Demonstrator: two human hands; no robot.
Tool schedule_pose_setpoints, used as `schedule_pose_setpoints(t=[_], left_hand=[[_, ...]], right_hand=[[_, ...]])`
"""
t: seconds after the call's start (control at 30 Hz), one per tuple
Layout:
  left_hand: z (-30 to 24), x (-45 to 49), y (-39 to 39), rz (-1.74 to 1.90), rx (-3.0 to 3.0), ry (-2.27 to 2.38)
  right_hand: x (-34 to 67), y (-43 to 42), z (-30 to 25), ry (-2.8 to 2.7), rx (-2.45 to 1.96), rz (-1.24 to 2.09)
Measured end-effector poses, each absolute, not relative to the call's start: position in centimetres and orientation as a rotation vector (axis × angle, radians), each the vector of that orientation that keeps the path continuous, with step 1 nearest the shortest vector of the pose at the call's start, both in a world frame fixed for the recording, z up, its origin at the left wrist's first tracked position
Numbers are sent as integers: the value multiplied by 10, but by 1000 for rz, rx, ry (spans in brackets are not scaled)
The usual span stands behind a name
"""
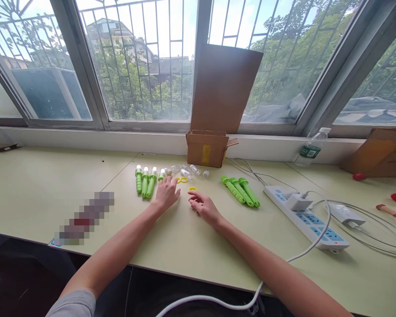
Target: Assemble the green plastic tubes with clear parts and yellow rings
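My left hand (166,193) lies flat on the pale green table (46,189), fingers stretched out, right beside several green pieces with clear caps (145,180). A yellow ring (192,189) sits just past the fingertips of my right hand (204,207), whose fingers are loosely spread and hold nothing. Two more yellow rings (181,179) and several small clear bottles (185,171) lie beyond my left hand. Three bare green pieces (240,191) lie to the right of my right hand.
A small open cardboard box (207,149) stands against the window sill, with a cardboard sheet (225,88) behind it. A white power strip (305,215) with chargers and cables lies at the right. A water bottle (312,147) leans on the sill.
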State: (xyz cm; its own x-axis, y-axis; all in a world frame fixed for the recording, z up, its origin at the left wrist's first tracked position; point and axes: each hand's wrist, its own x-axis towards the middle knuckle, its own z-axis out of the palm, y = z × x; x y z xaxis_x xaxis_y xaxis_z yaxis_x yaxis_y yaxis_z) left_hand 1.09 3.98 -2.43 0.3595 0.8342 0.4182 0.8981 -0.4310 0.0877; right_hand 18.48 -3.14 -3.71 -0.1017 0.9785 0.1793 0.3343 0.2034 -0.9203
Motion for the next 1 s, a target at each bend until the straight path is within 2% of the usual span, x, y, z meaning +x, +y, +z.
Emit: schedule_pose_setpoints(t=[0.3, 0.67, 0.83, 1.0], left_hand=[[-31, 15, 39, -660, -2637, -1410], [-38, 17, 44, -680, -2620, -1437], [-38, 17, 42, -687, -2698, -1366], [-34, 20, 31, -614, -2912, -1120]], right_hand=[[185, -30, -39, -1611, -1265, 884], [185, -31, -38, -1662, -1264, 809], [187, -30, -38, -1756, -1302, 580], [196, -25, -36, -1753, -1529, 235]])
